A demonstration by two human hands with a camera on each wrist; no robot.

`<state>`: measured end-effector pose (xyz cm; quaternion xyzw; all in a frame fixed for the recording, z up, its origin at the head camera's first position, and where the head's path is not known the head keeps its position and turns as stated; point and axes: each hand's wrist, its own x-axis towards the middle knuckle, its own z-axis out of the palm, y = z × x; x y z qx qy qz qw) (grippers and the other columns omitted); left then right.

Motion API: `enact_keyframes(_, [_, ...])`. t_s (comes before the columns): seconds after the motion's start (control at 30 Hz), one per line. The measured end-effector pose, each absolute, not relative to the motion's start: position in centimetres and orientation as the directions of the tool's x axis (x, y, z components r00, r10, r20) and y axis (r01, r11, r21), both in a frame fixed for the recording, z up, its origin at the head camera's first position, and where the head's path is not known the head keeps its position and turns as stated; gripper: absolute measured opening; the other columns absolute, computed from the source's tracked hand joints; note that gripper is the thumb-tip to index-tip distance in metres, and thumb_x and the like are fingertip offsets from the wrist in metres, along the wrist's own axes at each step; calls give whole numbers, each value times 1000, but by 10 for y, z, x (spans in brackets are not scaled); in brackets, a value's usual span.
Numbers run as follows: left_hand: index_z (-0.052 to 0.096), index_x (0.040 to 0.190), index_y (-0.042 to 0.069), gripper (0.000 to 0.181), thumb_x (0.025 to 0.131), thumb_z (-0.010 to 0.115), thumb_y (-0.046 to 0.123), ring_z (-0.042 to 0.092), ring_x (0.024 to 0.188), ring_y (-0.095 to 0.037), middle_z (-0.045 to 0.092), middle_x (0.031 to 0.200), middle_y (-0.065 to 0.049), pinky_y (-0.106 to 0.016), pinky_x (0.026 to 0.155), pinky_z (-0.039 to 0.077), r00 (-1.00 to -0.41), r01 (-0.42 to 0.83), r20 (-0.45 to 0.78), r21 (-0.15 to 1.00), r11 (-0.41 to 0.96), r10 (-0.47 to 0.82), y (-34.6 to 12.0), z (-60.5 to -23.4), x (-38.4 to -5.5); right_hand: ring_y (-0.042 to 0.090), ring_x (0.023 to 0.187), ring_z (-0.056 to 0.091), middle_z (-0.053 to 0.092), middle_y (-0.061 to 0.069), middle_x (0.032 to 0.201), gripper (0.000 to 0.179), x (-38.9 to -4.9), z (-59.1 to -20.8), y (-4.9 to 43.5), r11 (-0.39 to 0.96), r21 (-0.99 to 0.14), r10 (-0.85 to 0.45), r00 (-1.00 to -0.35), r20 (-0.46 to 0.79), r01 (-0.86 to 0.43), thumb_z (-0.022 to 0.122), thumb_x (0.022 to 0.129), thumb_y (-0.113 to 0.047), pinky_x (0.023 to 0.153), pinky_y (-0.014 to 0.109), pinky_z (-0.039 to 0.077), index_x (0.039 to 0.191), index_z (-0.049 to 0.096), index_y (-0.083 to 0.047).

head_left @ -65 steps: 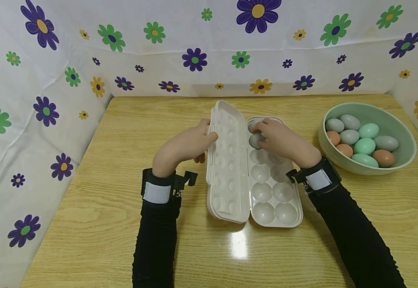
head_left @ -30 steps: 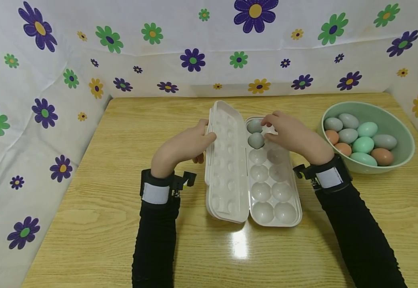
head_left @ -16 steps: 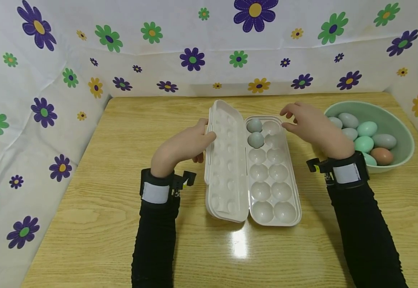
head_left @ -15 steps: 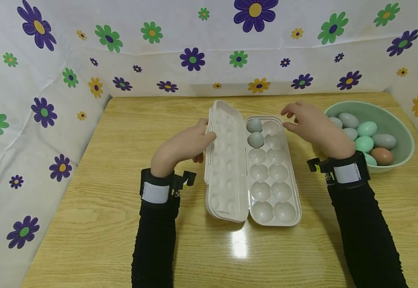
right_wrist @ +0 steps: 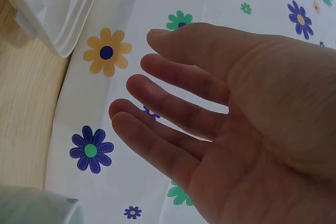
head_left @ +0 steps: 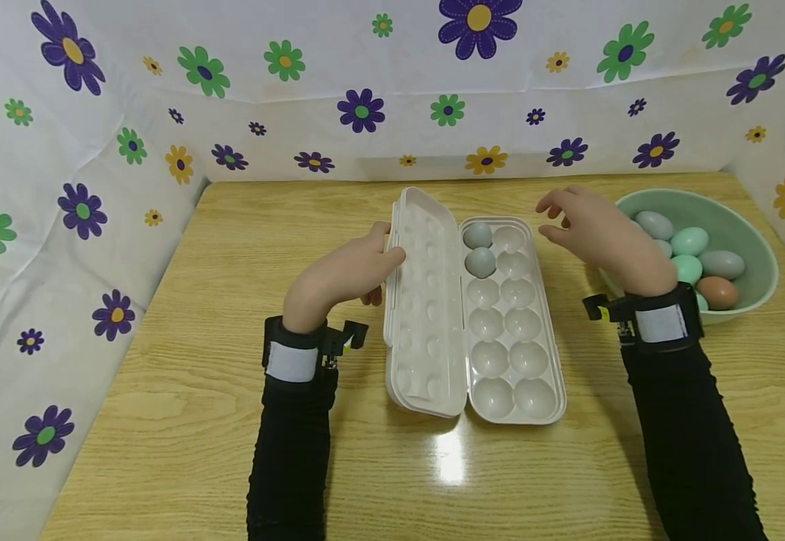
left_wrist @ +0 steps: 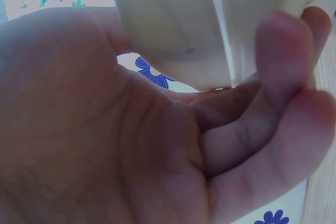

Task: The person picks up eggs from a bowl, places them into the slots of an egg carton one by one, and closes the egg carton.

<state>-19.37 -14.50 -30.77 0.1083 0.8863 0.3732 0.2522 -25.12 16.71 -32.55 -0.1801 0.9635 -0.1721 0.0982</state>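
The left hand [head_left: 345, 274] grips the lid [head_left: 426, 323] of the long white plastic egg box [head_left: 507, 343], midway across the wood-grain tabletop [head_left: 162, 421]; the right hand [head_left: 602, 234] holds nothing beside the round pale-green bowl [head_left: 753, 244] of mixed-colour eggs [head_left: 689, 241] towards the far right corner; two oval grey-blue eggs [head_left: 480, 263] sit at the box's far left

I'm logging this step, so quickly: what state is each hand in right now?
Left hand: holding the long white plastic egg-carton lid by its edge.
Right hand: open, holding nothing.
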Motion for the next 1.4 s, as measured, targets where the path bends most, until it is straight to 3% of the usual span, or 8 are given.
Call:
enact_keyframes(0.8, [20, 141, 3, 50, 98, 29, 27, 54, 57, -26, 55, 78, -11, -34, 55, 47, -848, 5, -367, 717, 697, 383, -145, -308, -194, 39, 106, 51, 54, 24, 119, 37, -251, -319, 200, 872, -405, -334, -939, -82, -275, 52, 96, -20, 86, 53, 44, 126, 50, 1])
enact_keyframes(1.1, [23, 138, 4, 48, 97, 30, 27, 53, 56, -25, 55, 77, -10, -38, 58, 48, -849, 4, -366, 717, 697, 381, -144, -305, -193, 40, 109, 49, 51, 25, 123, 40, -254, -319, 213, 877, -420, -307, -945, -115, -234, 49, 97, -26, 86, 54, 42, 127, 48, 1])
enact_keyframes(1.4, [21, 141, 4, 50, 98, 29, 28, 54, 57, -25, 56, 77, -10, -31, 54, 46, -850, 5, -368, 710, 704, 377, -144, -307, -193, 44, 109, 48, 50, 30, 123, 46, -258, -321, 234, 887, -429, -259, -953, -157, -171, 46, 97, -30, 88, 58, 39, 130, 45, 2])
